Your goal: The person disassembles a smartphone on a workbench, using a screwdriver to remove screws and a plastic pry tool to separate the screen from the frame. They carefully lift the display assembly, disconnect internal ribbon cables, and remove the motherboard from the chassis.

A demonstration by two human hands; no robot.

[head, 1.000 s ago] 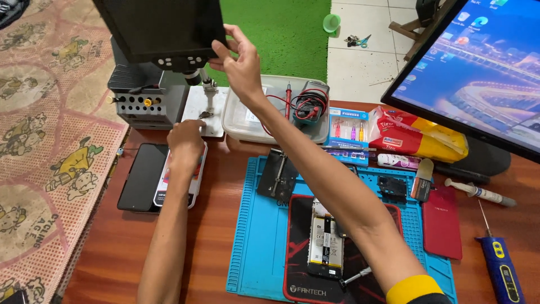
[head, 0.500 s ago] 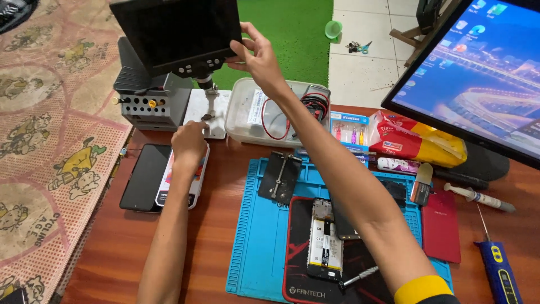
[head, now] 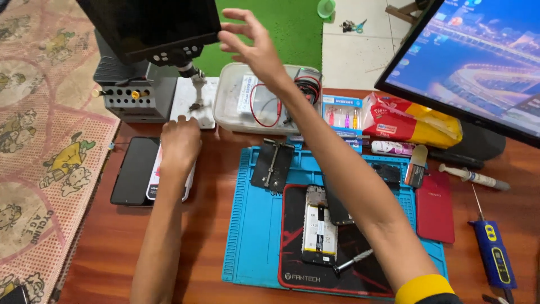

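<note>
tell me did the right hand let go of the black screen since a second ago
Yes. The right hand was on the black screen's right edge; now it's open, just right of it, above the clear tray.

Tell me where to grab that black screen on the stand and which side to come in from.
Probably grip the screen by its right edge, near the lower corner, coming from the right. That edge hangs free above the clear tray, and the open right hand is already beside it. The knobs and stand arm crowd the bottom edge. The left hand rests by the base plate and could steady it.
</note>
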